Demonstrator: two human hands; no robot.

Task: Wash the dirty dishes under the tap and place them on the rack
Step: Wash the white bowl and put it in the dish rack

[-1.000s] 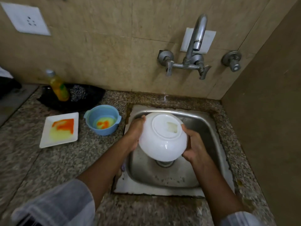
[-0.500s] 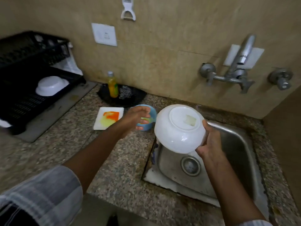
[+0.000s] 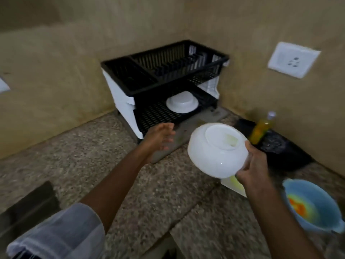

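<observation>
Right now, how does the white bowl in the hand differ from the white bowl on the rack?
The held bowl is tilted in mid-air, gripped by the right hand; the rack bowl rests flat on the rack's lower shelf. The held bowl looks rounder and deeper, the rack bowl shallower. Both are white and upside down.

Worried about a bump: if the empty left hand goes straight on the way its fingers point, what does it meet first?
Probably the black dish rack's lower shelf; the left hand points there, though depth is unclear.
</observation>
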